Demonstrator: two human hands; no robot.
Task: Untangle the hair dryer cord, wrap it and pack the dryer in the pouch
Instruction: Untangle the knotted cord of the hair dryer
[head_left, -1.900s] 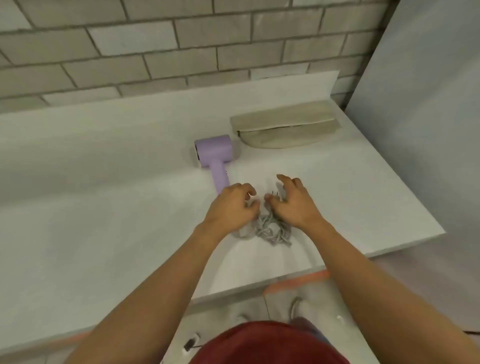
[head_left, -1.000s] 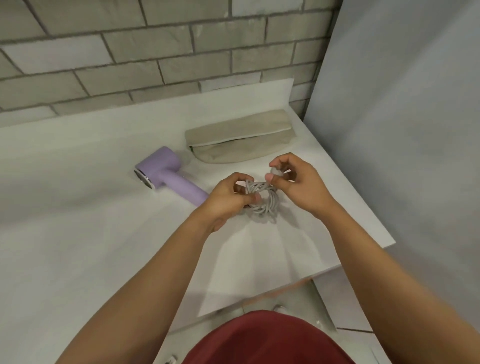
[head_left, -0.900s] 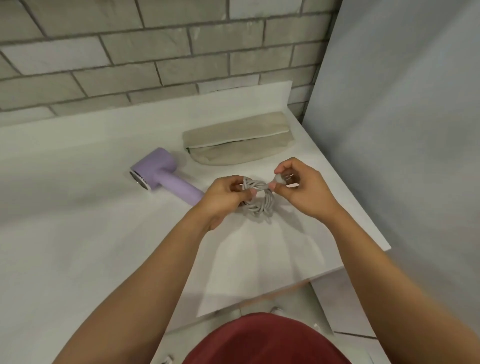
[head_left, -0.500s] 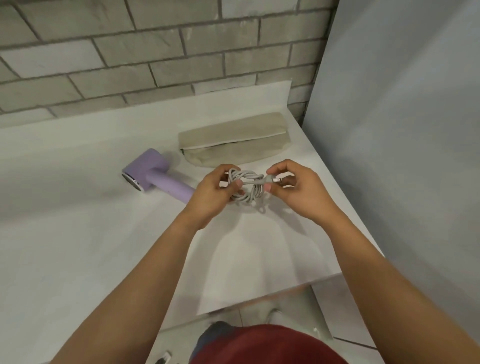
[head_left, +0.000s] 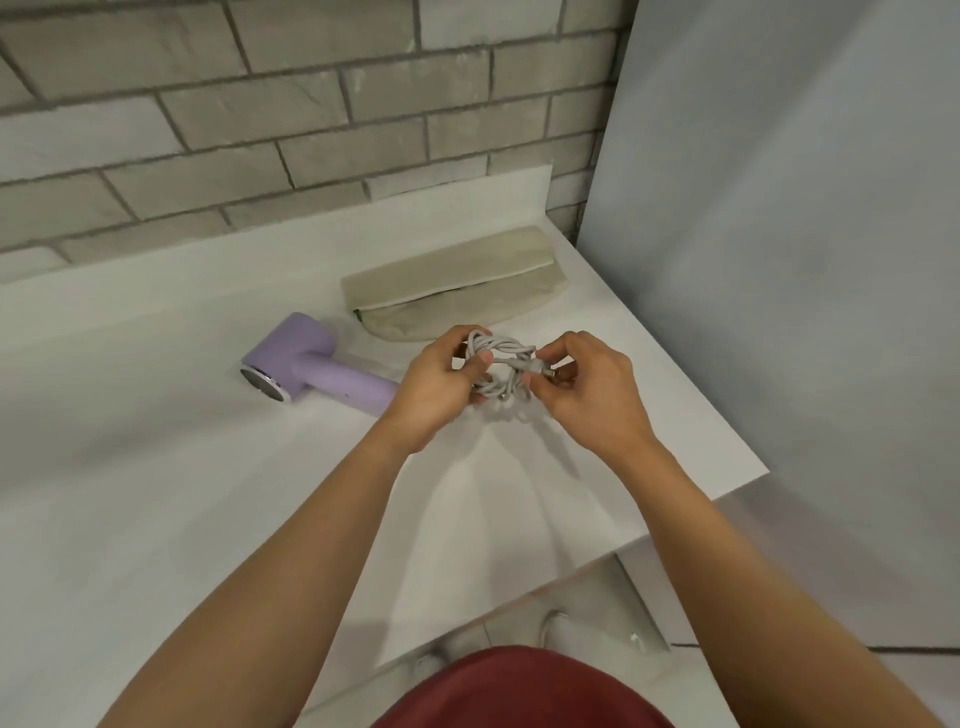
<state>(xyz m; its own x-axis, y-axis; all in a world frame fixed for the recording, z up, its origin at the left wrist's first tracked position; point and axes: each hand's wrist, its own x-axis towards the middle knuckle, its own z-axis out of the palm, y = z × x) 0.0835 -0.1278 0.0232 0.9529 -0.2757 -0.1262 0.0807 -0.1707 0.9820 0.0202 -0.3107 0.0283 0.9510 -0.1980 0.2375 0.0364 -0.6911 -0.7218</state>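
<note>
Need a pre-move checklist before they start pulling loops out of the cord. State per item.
1. Bundle held: ok, the left hand grips the cord.
2. Free end held: ok, the right hand pinches the cord at its plug end.
3. Tangle cleared: not ok, loops cross in a tight bundle.
4. Body settled: ok, the hair dryer lies on the counter, no hand on it.
5. Cord's run to the handle: cannot tell, hidden behind the left hand.
6. Opening ready: cannot tell, the pouch shows only a dark slit.
</note>
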